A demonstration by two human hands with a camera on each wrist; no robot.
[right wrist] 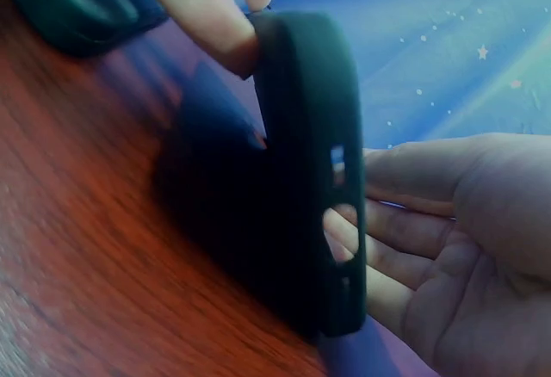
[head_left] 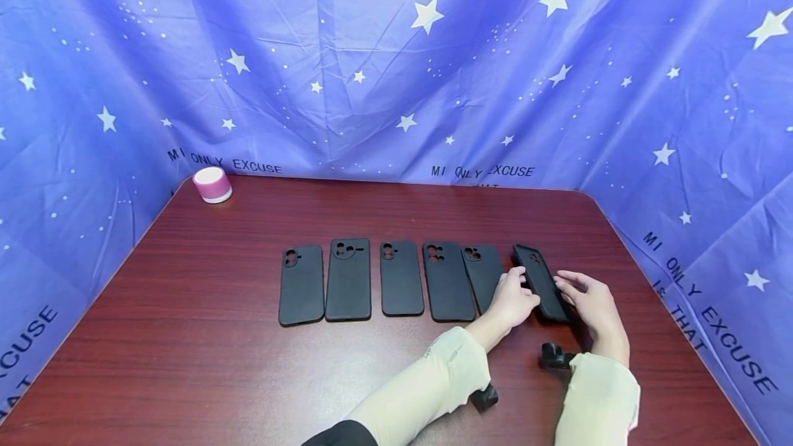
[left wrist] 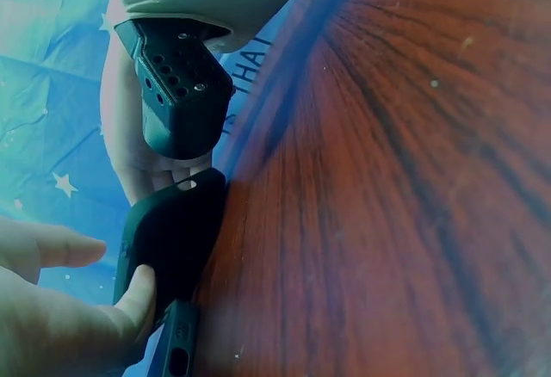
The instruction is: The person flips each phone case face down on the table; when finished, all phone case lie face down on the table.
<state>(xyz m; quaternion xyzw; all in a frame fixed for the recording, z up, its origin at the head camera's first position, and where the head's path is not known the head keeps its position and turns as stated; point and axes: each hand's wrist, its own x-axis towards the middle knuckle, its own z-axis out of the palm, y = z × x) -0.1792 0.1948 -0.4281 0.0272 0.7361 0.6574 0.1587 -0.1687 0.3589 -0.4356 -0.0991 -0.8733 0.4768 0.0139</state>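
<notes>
At the right end of a row, a black phone case point(head_left: 544, 282) stands tilted on the table, its hollow inner side showing. My left hand point(head_left: 513, 300) is on its left, the thumb point(left wrist: 138, 295) touching the case and the index finger held apart in the left wrist view. Across from it, my right hand point(head_left: 593, 305) reaches in with extended fingers right at the back of the case point(right wrist: 310, 179). Cut-outs show along its short end in the right wrist view. Partly behind my left hand lies another black phone case point(head_left: 483, 270).
Several more black phone cases point(head_left: 348, 281) lie back up in a row to the left, camera holes at the far end. A pink and white round container point(head_left: 213, 186) stands at the table's point(head_left: 186, 377) far left corner. A blue star-patterned curtain point(head_left: 372, 109) surrounds the table.
</notes>
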